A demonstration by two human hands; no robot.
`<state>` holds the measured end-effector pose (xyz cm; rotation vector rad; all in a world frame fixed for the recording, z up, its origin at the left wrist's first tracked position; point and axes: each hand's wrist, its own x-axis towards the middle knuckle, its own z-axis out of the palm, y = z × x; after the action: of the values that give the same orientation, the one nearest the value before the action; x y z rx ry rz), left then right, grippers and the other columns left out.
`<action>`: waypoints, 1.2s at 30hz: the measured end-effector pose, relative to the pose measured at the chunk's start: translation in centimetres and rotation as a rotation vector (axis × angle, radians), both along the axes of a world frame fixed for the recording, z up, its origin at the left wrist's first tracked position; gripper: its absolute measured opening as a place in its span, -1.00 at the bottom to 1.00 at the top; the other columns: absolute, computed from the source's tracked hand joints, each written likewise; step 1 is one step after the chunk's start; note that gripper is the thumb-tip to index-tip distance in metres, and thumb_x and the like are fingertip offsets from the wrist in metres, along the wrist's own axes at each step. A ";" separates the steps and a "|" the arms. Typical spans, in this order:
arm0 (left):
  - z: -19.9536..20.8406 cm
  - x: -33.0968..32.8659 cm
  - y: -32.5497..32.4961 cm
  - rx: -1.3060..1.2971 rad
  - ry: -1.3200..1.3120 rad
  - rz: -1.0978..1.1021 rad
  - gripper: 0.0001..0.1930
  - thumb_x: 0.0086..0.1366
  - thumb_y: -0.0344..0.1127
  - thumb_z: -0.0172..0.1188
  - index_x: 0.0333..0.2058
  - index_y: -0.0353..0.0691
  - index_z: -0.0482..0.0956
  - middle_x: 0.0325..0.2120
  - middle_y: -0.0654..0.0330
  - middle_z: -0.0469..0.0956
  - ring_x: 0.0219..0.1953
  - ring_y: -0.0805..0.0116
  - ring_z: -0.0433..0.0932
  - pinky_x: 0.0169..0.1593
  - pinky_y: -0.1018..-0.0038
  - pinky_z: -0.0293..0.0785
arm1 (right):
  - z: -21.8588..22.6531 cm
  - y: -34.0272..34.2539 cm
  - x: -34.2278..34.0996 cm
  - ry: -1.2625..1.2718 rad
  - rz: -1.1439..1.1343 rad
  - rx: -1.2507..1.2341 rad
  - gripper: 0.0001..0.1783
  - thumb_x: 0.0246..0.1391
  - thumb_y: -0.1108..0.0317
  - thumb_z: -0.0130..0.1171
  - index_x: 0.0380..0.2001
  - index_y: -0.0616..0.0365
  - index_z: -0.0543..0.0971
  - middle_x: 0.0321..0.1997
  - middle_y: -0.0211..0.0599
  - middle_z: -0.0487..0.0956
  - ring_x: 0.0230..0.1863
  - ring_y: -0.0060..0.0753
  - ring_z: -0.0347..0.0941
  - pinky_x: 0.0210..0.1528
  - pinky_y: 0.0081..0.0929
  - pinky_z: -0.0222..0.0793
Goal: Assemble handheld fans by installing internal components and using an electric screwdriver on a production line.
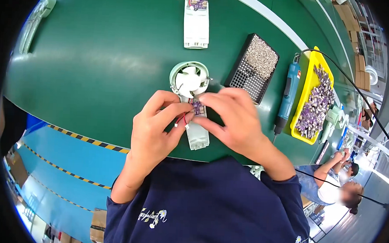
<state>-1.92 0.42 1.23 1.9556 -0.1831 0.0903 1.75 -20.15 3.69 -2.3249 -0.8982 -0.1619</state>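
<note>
A pale green handheld fan [199,137] lies on the green table in front of me, its white-bladed round head [190,80] pointing away. A small purple circuit board [197,107] sits on its handle, just below the head. Between thumb and fingertips, my left hand [156,120] pinches red wires [180,118] with small white plugs at their ends. My right hand [236,119] has its forefinger and thumb closed around the board from the right. Those right fingertips are slightly blurred, and the other fingers are partly hidden.
Further off lies another fan body [196,30] with a purple board. To my right are a black tray [257,65] of small metal screws, a blue electric screwdriver [288,93] and a yellow tray [306,100] of purple boards. A person [330,184] sits further right.
</note>
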 end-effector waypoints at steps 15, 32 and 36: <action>0.0 0.2 -0.5 0.129 -0.164 0.003 -0.76 -0.01 -0.64 0.43 -0.32 -0.31 0.67 -0.35 0.19 0.48 -0.46 0.35 0.57 -0.47 0.48 0.56 | 0.8 -14.2 -1.8 0.558 -0.773 0.691 -0.52 0.32 0.24 0.14 0.20 0.26 0.38 -0.15 -0.28 0.56 -0.28 -0.39 0.55 -0.36 -0.57 0.51; -0.1 0.0 -0.4 0.107 -0.122 0.020 -0.79 0.00 -0.62 0.44 -0.35 -0.32 0.66 -0.35 0.19 0.49 -0.45 0.40 0.55 -0.41 0.52 0.49 | 0.2 -4.3 6.3 -0.021 -0.081 1.350 0.04 -0.13 -0.78 -0.27 0.13 -0.17 0.35 -0.41 -0.42 0.44 -0.66 -0.45 0.28 -0.69 -0.43 0.29; -0.1 -0.1 -0.5 0.101 -0.125 0.027 -0.79 0.00 -0.62 0.44 -0.36 -0.32 0.66 -0.36 0.20 0.49 -0.46 0.41 0.55 -0.42 0.53 0.48 | -0.2 -4.3 6.4 0.009 -0.112 1.354 0.07 -0.17 -0.81 -0.27 0.11 -0.16 0.35 -0.43 -0.42 0.43 -0.67 -0.45 0.29 -0.69 -0.46 0.28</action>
<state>-2.00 -0.12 1.18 2.0547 -0.2469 0.2250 8.12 -24.47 3.46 -1.0884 -0.3860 -0.5891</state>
